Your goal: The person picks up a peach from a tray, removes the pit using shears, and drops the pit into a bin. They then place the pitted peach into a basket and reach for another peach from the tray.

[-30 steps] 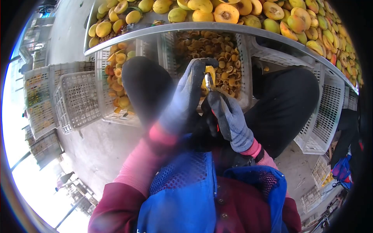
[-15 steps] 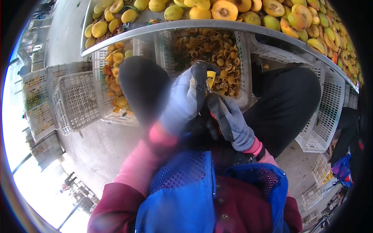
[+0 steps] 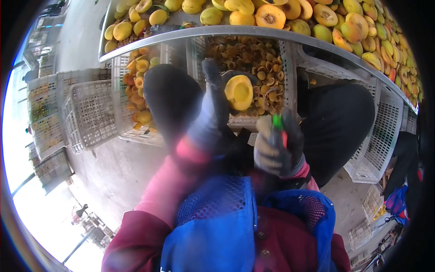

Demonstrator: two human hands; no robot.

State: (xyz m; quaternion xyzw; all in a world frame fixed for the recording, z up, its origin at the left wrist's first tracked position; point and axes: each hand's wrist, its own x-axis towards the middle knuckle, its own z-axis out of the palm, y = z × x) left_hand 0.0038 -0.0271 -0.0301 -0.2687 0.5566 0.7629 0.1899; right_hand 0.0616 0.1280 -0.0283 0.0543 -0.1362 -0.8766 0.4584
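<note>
A halved yellow peach (image 3: 239,92) rests on the dark-gloved fingers of my left hand (image 3: 215,97), its cut face and pit hollow toward me. The thumb of that hand stands up, away from the fruit. My right hand (image 3: 278,147), gloved in grey with dark patches, is wrapped round a tool with a green and red handle (image 3: 277,121); its working end is blurred. Beneath the hands, a white crate (image 3: 290,86) holds a heap of brownish-orange scraps (image 3: 244,50).
A metal-rimmed table (image 3: 217,31) heaped with whole and halved peaches (image 3: 326,16) crosses the front. A crate of orange halves (image 3: 136,99) stands left of my knee. More plastic crates (image 3: 93,113) stand at left and right (image 3: 385,131).
My hands have separated: the right has moved right and down with the tool. The left has turned, showing the open cut face of the peach half, and its thumb has lifted.
</note>
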